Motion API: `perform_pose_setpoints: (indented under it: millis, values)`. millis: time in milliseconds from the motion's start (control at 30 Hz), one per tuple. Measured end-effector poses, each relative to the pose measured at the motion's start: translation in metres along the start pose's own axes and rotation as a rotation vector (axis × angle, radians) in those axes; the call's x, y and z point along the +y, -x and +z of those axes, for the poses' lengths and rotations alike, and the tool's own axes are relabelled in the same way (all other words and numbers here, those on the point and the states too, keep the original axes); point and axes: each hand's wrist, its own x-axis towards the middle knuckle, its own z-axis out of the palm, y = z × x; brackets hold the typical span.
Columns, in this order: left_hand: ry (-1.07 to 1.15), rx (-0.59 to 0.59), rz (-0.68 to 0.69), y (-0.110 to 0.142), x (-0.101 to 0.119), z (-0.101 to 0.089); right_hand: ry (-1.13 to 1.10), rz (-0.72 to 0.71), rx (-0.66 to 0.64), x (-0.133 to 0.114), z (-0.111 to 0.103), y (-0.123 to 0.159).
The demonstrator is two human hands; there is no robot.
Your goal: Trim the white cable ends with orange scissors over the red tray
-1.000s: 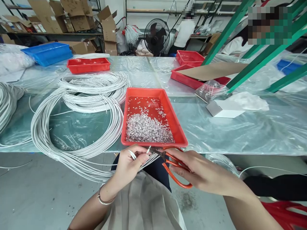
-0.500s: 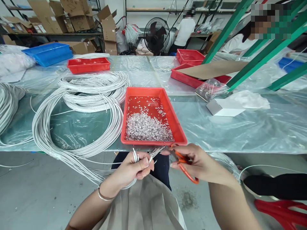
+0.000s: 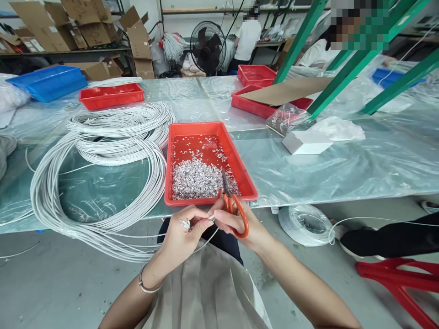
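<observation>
My left hand [image 3: 181, 235] is closed around a bundle of thin white cable ends [image 3: 187, 224], just below the table edge. My right hand [image 3: 236, 224] grips orange-handled scissors [image 3: 231, 205], whose blades point up over the near rim of a red tray [image 3: 209, 198]. The two hands touch at the fingertips. Inside the tray lies a heap of small clear cut pieces [image 3: 200, 179]. The cables run left from my left hand into a large white coil [image 3: 99, 183] on the table.
Plastic sheeting covers the table. A second cable coil [image 3: 120, 123], a red tray [image 3: 111, 95] and a blue bin [image 3: 48, 82] sit at the back left; red trays [image 3: 257, 75], cardboard and a small white box [image 3: 303, 142] to the right. Green frame bars and other people stand beyond.
My right hand has swung the scissors from lying sideways to blades pointing up, and moved left to meet my left hand. The view has shifted slightly right.
</observation>
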Motion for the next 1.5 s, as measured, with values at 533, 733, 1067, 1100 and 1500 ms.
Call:
perform_pose_setpoints:
  millis: [533,733,1067,1100,1500]
  values:
    - [0.866,-0.485,-0.480,-0.004,-0.016,0.003,0.442,-0.222,0.019,-0.004,-0.005,-0.006]
    - [0.538,-0.103,-0.355,0.001,-0.010,0.007,0.554,-0.301,0.201,-0.017,-0.009,-0.011]
    - [0.314,-0.029,-0.202,-0.002,-0.013,0.005,0.427,-0.275,0.066,-0.006,-0.003,-0.013]
    - [0.256,-0.020,-0.157,-0.003,-0.014,0.004,0.443,-0.288,0.096,-0.006,-0.005,-0.015]
    - [0.423,-0.242,-0.317,0.008,-0.027,-0.008,0.648,-0.380,0.109,-0.027,-0.030,0.014]
